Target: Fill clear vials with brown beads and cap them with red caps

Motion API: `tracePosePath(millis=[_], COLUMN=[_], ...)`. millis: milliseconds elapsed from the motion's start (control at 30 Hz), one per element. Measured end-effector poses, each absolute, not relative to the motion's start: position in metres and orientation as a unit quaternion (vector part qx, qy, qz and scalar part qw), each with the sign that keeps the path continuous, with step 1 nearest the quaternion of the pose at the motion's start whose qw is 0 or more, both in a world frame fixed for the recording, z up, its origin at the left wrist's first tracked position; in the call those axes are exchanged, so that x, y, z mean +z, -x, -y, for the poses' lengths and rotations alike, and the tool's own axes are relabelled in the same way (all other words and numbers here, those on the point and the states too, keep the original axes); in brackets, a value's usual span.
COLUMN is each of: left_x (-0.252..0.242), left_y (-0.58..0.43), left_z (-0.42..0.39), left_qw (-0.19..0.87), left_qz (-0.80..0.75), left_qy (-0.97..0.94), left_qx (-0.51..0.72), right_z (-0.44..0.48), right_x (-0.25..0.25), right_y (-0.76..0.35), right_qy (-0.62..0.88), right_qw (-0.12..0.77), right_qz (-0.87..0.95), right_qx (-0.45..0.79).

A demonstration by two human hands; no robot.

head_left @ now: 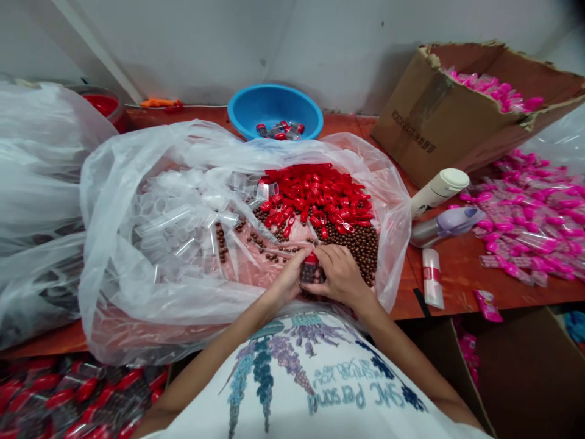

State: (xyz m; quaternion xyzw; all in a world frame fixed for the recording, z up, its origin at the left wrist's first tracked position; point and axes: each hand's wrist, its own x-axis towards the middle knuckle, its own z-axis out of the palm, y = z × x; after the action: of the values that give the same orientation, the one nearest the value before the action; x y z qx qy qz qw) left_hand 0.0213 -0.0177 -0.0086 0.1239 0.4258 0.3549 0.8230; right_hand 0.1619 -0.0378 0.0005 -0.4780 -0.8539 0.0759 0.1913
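A container sits between the left hand and right hand over a spread bag, with tubes to their left, caps ahead and beads to their right; a basin stands beyond, a carton ahead-right.

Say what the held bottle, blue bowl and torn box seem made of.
Bottle: likely plastic, clear, with see-through sides; its red cap looks glossy, perhaps plastic too. Bowl: probably smooth plastic, from its even color and sheen. Box: matte brown cardboard, judging by its ragged edges.
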Motion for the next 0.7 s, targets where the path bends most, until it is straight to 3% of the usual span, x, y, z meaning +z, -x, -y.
tracePosePath(millis=[200,433,533,633,700], left_x=[-0.012,0.005,0.014,0.014,0.009], left_y=[-0.01,0.083,0.139,0.178,0.189], left_z=[0.026,-0.001,-0.008,-0.006,-0.002], left_qw=[0.802,0.553,0.393,0.345,0.343], left_qz=[-0.451,-0.544,-0.644,-0.66,-0.648], left_qy=[-0.19,-0.55,-0.597,-0.655,-0.675], left_qx=[0.342,0.309,0.273,0.132,0.082], right_z=[0.04,0.04,0.037,0.045,0.06], right_x=[-0.001,0.0,0.032,0.086,0.121], right_y=[-0.157,-0.143,-0.137,-0.131,-0.124], right_qy=[0.464,0.413,0.361,0.228,0.114], right_qw=[0.194,0.173,0.234,0.325,0.298], right_qz=[0.857,0.851,0.805,0.682,0.573], right_qx=[0.11,0.275,0.408,0.614,0.755])
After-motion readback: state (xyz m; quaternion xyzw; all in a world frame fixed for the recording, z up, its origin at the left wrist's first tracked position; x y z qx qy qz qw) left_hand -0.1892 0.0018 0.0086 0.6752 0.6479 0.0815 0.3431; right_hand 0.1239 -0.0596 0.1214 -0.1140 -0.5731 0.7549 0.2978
